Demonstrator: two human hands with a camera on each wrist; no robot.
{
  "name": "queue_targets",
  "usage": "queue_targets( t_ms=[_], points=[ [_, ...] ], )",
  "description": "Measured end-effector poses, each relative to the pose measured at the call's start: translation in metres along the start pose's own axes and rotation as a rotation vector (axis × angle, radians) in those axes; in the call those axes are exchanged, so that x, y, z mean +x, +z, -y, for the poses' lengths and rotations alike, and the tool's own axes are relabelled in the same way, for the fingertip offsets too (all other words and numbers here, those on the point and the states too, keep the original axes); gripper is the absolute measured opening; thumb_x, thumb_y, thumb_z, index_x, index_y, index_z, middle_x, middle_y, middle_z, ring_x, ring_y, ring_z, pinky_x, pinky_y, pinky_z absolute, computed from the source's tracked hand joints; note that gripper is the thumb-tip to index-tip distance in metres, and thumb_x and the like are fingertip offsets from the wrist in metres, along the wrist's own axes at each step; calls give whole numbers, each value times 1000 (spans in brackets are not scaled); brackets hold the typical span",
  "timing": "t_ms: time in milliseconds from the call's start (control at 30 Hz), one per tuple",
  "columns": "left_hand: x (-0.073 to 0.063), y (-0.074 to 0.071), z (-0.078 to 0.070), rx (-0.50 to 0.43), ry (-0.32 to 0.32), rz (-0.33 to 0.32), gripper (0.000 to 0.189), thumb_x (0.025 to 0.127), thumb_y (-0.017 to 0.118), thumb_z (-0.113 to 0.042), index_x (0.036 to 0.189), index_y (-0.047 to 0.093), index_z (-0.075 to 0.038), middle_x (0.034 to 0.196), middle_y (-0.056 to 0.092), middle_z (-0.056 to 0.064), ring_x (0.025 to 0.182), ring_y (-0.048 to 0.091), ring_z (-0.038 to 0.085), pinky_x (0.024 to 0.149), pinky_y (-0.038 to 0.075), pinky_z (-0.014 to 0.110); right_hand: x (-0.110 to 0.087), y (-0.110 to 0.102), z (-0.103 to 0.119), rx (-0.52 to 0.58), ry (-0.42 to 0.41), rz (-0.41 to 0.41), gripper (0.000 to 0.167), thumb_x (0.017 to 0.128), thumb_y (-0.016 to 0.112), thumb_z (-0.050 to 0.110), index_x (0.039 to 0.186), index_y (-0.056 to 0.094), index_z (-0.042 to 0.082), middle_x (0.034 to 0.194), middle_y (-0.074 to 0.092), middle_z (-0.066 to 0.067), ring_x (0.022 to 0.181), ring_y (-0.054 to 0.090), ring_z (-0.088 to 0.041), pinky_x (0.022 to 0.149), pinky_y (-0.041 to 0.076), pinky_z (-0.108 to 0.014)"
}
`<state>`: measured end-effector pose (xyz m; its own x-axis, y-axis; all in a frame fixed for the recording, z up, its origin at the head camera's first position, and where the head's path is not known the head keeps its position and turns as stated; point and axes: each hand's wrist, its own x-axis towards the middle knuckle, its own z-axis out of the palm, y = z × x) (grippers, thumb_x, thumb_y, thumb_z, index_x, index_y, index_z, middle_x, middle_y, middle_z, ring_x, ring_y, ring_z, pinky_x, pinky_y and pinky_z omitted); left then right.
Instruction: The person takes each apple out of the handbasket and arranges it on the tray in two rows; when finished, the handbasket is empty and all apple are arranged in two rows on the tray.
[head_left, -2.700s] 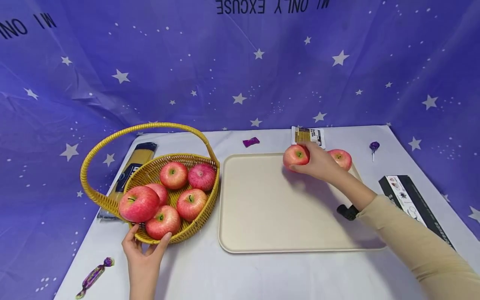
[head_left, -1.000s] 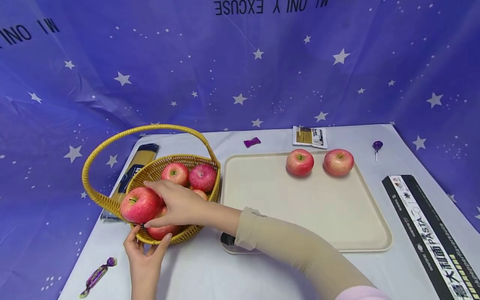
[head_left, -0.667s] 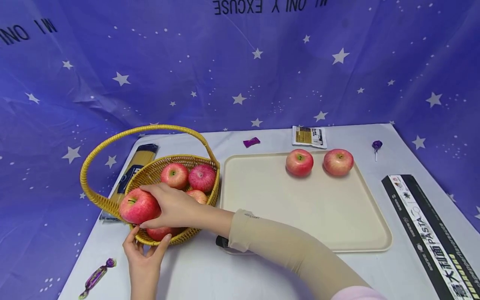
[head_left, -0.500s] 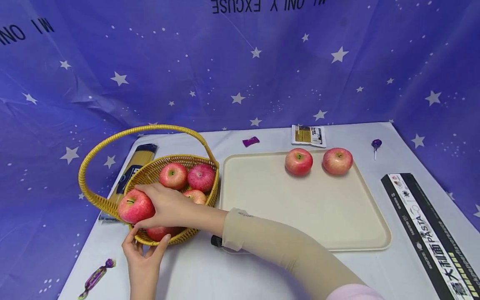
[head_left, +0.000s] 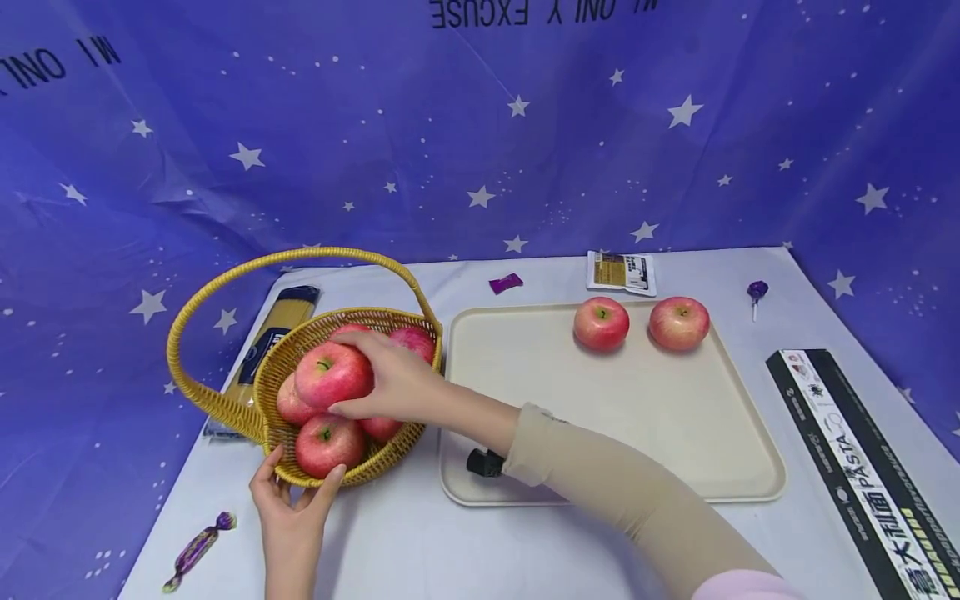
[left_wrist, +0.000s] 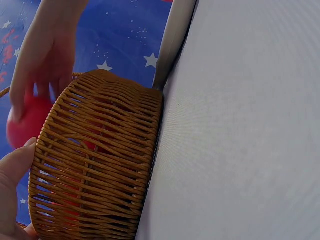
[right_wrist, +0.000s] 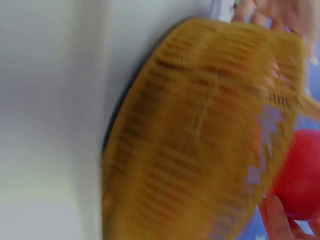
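So the right hand (head_left: 401, 379) has its thumb and fingers wrapped around a red apple (head_left: 333, 375), only as wide as the fruit, and it's up over the basket (head_left: 405, 446). Can't tell if that apple touches the other apples (head_left: 330, 450) under it. Left hand (head_left: 292, 517) is spread wide but gripping the basket's near rim, thumb and fingers at the edge.

Room-wise: the yellow handle (head_left: 322, 252) arches just beyond the right hand, so that side's tight. Toward the right forearm the rim is lower, and the tray (head_left: 600, 433) starts just beside the basket, its near-left corner under that forearm. Most of the tray is bare surface, with two apples (head_left: 602, 323) at its far side, well right of both hands. White tablecloth (head_left: 390, 542) runs between the left hand and the tray. A wrapped candy (head_left: 198, 550) lies left of the left hand.
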<state>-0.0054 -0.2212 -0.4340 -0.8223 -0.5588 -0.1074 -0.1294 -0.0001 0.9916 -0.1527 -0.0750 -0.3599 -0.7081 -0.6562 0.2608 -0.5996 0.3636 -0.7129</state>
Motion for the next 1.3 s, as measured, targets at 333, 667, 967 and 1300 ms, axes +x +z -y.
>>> queue_targets(
  t_ms=[333, 667, 967, 1300],
  points=[
    [-1, 0, 1, -51, 52, -3, 80, 83, 73, 4, 143, 23, -17, 149, 19, 14, 132, 33, 24, 86, 42, 7, -60, -86, -58, 135, 143, -216, 78, 71, 86, 22, 137, 47, 11, 126, 55, -3, 103, 58, -20, 82, 55, -31],
    [2, -1, 1, -43, 19, -3, 81, 83, 73, 2, 143, 22, -17, 148, 20, 14, 126, 38, 26, 85, 43, 6, -85, -110, -149, 13, 396, -221, 78, 75, 84, 26, 138, 42, 7, 133, 50, -12, 114, 54, -29, 95, 49, -43],
    [1, -1, 1, -41, 4, 1, 81, 84, 73, 1, 142, 21, -18, 149, 18, 13, 131, 34, 29, 85, 42, 6, -86, -114, -166, -15, 472, -203, 77, 76, 83, 25, 136, 40, 3, 131, 50, -17, 118, 51, -32, 100, 45, -48],
    [-1, 1, -2, -38, 25, 5, 81, 83, 73, 2, 143, 21, -16, 149, 19, 13, 131, 33, 30, 85, 42, 6, -82, -111, -163, -89, 495, -175, 89, 75, 84, 26, 143, 31, 4, 140, 42, -20, 126, 44, -34, 106, 38, -50]
  ],
)
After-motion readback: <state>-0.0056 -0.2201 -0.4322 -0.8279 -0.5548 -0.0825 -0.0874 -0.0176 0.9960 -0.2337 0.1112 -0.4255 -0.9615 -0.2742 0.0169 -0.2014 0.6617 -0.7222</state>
